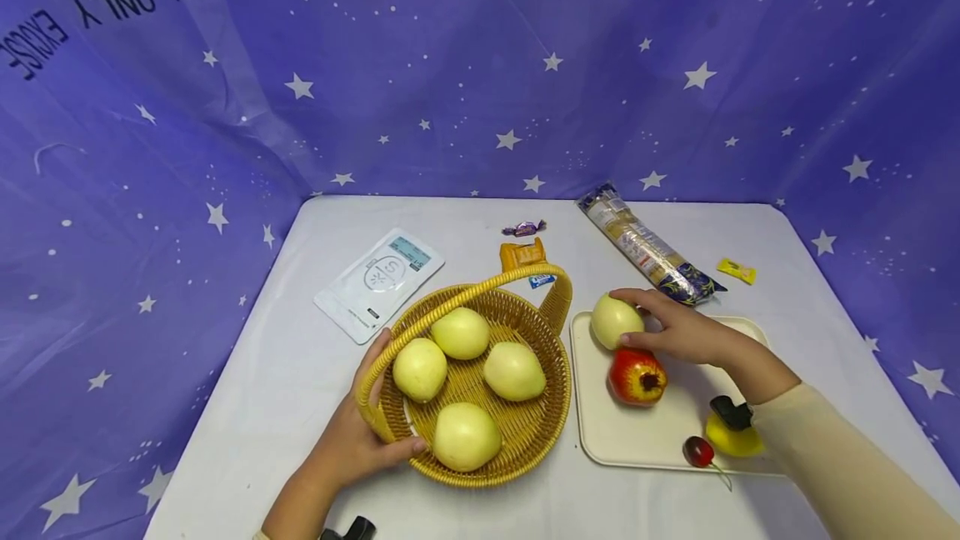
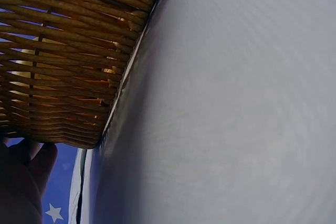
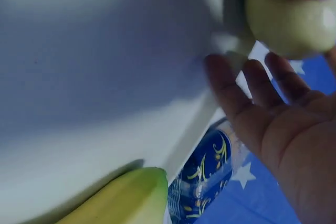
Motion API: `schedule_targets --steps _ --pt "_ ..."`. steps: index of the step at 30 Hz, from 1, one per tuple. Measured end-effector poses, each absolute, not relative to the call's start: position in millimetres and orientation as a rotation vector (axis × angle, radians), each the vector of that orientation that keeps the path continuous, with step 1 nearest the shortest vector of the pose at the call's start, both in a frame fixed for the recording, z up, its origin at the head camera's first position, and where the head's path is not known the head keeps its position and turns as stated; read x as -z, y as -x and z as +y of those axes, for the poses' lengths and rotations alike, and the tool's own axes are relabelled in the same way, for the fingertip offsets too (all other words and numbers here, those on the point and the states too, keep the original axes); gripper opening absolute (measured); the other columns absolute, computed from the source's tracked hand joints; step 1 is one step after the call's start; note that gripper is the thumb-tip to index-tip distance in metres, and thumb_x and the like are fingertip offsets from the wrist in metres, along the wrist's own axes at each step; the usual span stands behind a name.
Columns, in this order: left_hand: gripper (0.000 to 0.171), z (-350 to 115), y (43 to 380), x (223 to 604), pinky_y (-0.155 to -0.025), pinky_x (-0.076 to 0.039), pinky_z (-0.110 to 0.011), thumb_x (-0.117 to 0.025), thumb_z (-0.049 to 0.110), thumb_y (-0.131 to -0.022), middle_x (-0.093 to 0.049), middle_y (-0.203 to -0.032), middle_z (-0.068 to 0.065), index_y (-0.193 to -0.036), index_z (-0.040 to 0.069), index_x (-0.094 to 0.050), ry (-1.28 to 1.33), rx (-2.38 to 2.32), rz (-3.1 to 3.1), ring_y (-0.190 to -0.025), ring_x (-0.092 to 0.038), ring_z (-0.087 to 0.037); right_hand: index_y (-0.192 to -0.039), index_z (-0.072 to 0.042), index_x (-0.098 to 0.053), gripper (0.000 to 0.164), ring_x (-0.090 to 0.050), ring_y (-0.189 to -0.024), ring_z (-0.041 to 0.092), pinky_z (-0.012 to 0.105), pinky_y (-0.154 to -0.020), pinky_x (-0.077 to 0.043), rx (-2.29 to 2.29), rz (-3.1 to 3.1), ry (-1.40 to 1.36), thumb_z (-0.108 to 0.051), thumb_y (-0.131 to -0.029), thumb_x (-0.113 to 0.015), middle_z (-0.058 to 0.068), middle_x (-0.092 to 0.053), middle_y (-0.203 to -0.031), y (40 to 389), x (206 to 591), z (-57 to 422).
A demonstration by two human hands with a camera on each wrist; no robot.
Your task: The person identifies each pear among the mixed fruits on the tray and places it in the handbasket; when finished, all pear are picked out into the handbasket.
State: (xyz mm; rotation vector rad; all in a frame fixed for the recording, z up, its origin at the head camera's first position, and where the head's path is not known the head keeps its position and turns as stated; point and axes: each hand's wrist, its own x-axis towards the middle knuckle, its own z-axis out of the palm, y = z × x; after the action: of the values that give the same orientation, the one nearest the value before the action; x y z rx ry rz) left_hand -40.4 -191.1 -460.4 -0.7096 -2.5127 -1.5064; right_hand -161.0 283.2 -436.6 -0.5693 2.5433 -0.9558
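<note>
A gold wicker basket with an arched handle holds several pale yellow-green round fruits. My left hand grips its left side, thumb over the near rim; in the left wrist view the fingertips touch the woven wall. Over the cream tray, my right hand holds another pale round fruit between thumb and fingers. Directly below that fruit is a red apple-like fruit. A cherry and a yellow fruit, partly hidden by the wrist camera, lie near the tray's front edge.
Behind the basket lie an orange packet, a purple-wrapped candy and a small blue packet. A white pouch lies at left. A long clear-and-blue package and a yellow candy lie behind the tray.
</note>
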Motion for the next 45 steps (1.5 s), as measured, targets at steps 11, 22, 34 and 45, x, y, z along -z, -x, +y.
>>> schedule_targets --steps 11,22,34,45 --pt "0.135 -190.8 38.7 458.8 -0.113 -0.019 -0.017 -0.092 0.020 -0.056 -0.018 -0.159 -0.008 -0.156 0.010 -0.002 0.705 1.548 -2.507 -0.141 -0.030 -0.021 -0.134 -0.027 -0.045 0.066 -0.056 -0.110 0.026 0.050 -0.093 -0.043 1.056 2.497 0.515 -0.040 -0.079 -0.078 0.003 -0.060 -0.120 170.7 447.3 269.0" --pt "0.135 -190.5 39.6 458.8 -0.114 -0.015 -0.018 -0.092 0.021 -0.055 -0.016 -0.160 -0.010 -0.156 0.009 -0.002 0.710 1.507 -2.513 -0.143 -0.026 -0.023 -0.132 -0.024 -0.050 0.065 -0.054 -0.113 0.029 0.047 -0.088 -0.048 1.055 2.570 0.590 -0.039 -0.077 -0.081 0.001 -0.058 -0.123 170.0 446.4 266.8" --pt "0.136 -190.7 38.6 457.1 -0.113 -0.017 -0.017 -0.092 0.021 -0.054 -0.016 -0.159 -0.014 -0.155 0.008 -0.003 0.709 1.495 -2.511 -0.142 -0.028 -0.021 -0.132 -0.023 -0.050 0.062 -0.053 -0.105 0.027 0.035 -0.076 -0.056 1.174 2.581 0.588 -0.031 -0.079 -0.080 0.005 -0.051 -0.124 165.1 395.2 271.3" --pt "0.135 -191.2 39.6 458.1 -0.113 -0.016 -0.018 -0.092 0.023 -0.055 -0.016 -0.159 -0.014 -0.155 0.007 -0.002 0.721 1.469 -2.514 -0.143 -0.026 -0.023 -0.130 -0.022 -0.050 0.058 -0.057 -0.103 0.020 0.034 -0.079 -0.056 1.151 2.390 0.859 -0.022 -0.081 -0.080 -0.001 -0.051 -0.127 131.1 354.5 262.5"
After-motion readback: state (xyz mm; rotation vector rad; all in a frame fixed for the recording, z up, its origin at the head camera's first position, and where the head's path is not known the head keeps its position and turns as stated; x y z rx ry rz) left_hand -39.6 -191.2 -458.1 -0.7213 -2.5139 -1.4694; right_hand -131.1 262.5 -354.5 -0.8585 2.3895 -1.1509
